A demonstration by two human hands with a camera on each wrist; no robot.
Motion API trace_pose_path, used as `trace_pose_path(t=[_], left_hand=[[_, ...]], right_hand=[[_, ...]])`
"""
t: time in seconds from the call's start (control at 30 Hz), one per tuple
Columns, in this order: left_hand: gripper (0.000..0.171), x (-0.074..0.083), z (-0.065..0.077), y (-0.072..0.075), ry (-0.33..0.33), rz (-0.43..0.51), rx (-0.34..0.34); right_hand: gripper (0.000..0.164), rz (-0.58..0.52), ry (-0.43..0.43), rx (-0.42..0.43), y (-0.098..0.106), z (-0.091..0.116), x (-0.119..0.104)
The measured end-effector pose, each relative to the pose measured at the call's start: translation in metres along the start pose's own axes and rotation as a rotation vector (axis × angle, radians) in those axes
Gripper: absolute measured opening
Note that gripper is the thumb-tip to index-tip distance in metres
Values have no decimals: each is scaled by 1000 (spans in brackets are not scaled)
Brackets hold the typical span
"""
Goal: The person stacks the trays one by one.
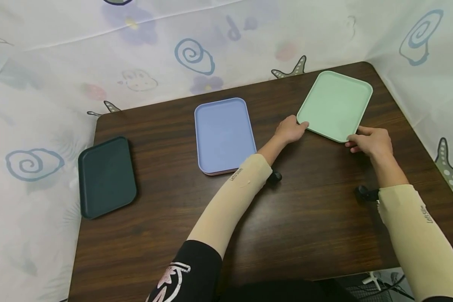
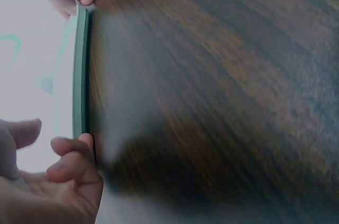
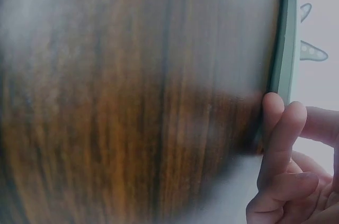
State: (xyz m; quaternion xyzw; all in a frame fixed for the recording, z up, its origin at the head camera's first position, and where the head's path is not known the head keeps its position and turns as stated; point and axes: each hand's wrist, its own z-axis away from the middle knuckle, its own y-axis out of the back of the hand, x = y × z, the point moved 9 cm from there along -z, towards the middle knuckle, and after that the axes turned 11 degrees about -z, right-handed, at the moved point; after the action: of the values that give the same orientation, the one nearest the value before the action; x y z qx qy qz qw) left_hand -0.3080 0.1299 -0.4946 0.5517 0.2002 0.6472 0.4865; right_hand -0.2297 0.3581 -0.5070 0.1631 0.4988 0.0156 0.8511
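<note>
A light green tray (image 1: 336, 107) lies at the back right of the table, turned at an angle. My left hand (image 1: 291, 129) holds its near left corner, the thumb over the rim. At the near right corner my right hand (image 1: 373, 142) grips the edge, thumb on top and other fingers curled below it. From the left wrist view, the tray's near side (image 2: 80, 70) runs between both hands, close over the wood. The right wrist view shows fingertips (image 3: 273, 105) right at the tray's edge (image 3: 284, 44).
A blue tray (image 1: 226, 134) sits mid-table on a pinkish one (image 1: 218, 173) whose edge peeks out below. A dark green tray (image 1: 107, 178) lies at the left edge of the brown table (image 1: 166, 209). Patterned white cloth (image 1: 241, 46) hangs behind and at the sides.
</note>
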Motion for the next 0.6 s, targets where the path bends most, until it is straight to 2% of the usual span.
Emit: trace_pose_path(t=[0.17, 0.37, 0.6], left_hand=[[39, -7, 1, 5, 79, 29, 73], [27, -19, 4, 9, 178, 86, 164], [25, -22, 4, 9, 193, 112, 169]], right_hand=[[64, -54, -24, -16, 0, -1, 4], [66, -38, -31, -34, -2, -1, 6], [67, -40, -26, -40, -4, 2, 4]])
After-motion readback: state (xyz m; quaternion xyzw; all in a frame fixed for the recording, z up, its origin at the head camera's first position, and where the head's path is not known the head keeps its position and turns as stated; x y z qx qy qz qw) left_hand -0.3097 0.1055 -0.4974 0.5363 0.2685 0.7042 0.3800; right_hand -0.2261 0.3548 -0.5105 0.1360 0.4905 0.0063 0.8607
